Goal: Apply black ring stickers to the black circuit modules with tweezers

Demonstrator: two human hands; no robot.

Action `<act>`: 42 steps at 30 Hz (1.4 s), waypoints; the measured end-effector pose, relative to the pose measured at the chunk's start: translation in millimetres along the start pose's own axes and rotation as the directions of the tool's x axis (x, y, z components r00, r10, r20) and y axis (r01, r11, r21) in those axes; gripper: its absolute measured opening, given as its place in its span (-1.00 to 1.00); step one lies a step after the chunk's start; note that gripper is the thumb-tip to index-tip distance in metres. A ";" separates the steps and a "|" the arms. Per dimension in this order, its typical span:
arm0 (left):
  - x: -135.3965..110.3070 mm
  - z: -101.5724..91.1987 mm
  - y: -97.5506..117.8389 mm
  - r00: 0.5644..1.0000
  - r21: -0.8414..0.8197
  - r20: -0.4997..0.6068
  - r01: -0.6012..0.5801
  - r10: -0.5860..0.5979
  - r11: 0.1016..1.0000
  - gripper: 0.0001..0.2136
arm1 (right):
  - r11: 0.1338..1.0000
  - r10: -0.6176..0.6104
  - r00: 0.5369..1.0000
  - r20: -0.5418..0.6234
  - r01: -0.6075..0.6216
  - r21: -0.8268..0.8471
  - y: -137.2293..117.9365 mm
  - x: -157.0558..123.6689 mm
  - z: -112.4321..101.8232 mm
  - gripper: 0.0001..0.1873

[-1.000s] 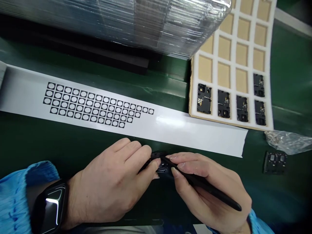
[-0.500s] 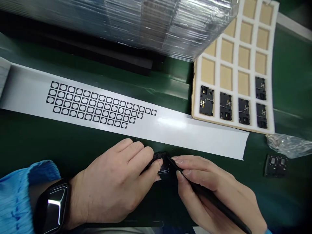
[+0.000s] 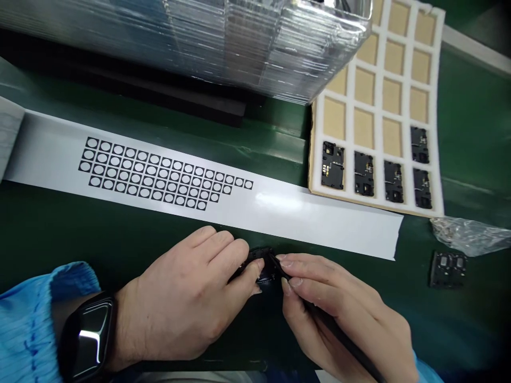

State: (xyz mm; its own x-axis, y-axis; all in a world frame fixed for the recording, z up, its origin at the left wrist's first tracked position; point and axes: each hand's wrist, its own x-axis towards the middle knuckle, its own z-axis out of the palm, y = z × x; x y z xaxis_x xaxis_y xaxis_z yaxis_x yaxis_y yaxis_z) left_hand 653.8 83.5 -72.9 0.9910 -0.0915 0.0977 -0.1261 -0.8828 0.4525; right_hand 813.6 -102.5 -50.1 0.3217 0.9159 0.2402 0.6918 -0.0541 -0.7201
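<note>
My left hand (image 3: 195,292) is closed round a small black electronic module (image 3: 266,272), pinching it between thumb and fingers; much of the module is hidden by them. Pen-fashion, my right hand (image 3: 343,308) grips black tweezers (image 3: 339,332), their tip touching or very close to the module's right side. Just beyond both hands lies a long white strip (image 3: 319,223) bearing rows of black square stickers (image 3: 159,173) with pale round centres.
A white foam tray (image 3: 377,149) at the right holds several black modules (image 3: 333,165) in its front pockets. Another module (image 3: 447,269) lies beside a clear plastic bag (image 3: 471,235). A tall stack of clear plastic trays (image 3: 255,42) stands at the back.
The tweezers and my right hand have shifted slightly left, towards the module. My left hand keeps its hold. The whole view has moved a little.
</note>
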 end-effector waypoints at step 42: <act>-3.8 13.6 -7.6 0.994 0.026 -0.041 0.107 -0.106 0.994 -0.63 | 0.528 0.312 0.947 -0.076 -0.107 0.842 58.4 13.4 30.5 -0.64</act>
State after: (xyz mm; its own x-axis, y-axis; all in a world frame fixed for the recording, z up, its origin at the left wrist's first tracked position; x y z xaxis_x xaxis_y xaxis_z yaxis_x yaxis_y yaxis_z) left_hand 651.5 84.3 -88.8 0.9962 0.0216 0.0849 -0.0178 -0.8991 0.4373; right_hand 838.5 -81.2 -108.8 0.5696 0.8203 0.0518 -0.2138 0.2088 -0.9543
